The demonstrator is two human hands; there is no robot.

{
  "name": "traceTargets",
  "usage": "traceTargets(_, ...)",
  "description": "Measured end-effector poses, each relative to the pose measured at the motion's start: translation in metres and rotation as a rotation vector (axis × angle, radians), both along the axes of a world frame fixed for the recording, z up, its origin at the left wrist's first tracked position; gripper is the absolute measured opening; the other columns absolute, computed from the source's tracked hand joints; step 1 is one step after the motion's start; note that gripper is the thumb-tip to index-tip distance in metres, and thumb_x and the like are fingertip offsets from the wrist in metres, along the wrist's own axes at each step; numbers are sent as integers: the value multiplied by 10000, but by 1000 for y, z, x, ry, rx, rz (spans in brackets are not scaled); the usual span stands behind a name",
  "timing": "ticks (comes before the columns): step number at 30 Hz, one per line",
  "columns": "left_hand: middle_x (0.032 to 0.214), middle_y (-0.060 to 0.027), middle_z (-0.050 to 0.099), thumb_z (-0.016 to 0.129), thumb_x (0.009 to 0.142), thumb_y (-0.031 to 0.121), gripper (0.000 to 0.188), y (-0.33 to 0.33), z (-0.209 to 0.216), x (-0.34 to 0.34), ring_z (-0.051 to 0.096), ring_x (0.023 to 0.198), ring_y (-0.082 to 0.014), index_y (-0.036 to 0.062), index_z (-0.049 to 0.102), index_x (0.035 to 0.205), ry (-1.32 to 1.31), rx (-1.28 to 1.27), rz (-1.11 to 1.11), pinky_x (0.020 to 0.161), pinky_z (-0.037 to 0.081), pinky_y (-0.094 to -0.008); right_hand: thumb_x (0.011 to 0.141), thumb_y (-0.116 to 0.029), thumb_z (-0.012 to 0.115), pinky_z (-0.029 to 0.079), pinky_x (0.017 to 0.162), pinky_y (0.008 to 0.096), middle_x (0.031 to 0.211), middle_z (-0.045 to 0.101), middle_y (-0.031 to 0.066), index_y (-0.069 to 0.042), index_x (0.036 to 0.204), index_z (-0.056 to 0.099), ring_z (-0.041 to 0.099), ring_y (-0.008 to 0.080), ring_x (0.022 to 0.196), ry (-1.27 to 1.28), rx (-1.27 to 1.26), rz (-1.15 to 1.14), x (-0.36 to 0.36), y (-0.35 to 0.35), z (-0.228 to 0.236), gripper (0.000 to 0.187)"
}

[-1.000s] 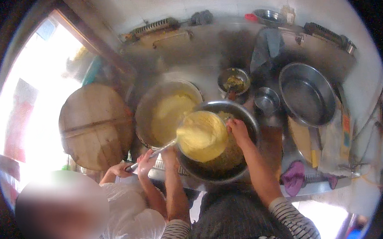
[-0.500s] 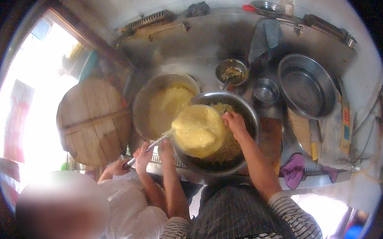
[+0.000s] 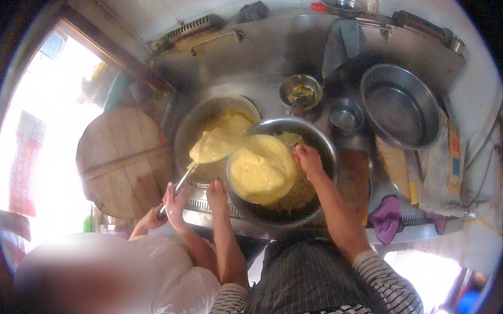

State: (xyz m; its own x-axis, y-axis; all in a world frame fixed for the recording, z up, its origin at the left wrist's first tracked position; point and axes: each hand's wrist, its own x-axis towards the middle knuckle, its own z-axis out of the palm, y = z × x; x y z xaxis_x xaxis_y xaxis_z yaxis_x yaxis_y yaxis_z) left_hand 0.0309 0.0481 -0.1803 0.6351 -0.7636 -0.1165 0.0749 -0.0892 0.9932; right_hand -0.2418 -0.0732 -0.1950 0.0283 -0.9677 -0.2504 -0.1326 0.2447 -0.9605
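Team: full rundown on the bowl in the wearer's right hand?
Round, thin-rimmed bowl, material unclear, holding a thick, pale-yellow mass mounded in its middle. The right hand grips its far-right edge; any handle there is mostly hidden. It's open side up, over a larger steel basin; exact tilt and contact with the basin can't be judged.

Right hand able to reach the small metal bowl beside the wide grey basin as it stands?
Probably not without letting go: the right hand grips the bowl of yellow mixture. Otherwise the way to the small metal bowl looks free, with just the large bowl's rim between.
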Motion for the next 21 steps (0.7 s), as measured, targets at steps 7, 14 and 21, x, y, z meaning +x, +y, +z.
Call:
traceTargets(7,618,13,447,452,860,199,206,-12,10,-18,381,539,-75,41,518,747,-72,150,-26,464,303,-230,849,-307,467,419,604,335,659,568,73,-30,753,601,531,185,625,-23,2,-60,-16,-2,-14,322)
traceTargets(14,646,26,491,481,868,225,178,-14,10,-31,397,523,-67,69,546,813,-99,163,-64,432,287,-198,850,-259,486,404,542,282,638,552,53,-7,740,591,509,141,572,-129,20,-125,-39,18,18,295)
traceTargets(21,665,31,500,490,864,220,170,-19,84,-58,400,527,-55,67,557,833,47,98,-37,422,281,-187,856,-245,476,391,523,259,572,519,26,-9,722,564,486,103,547,-165,-82,-90,-66,27,103,285)
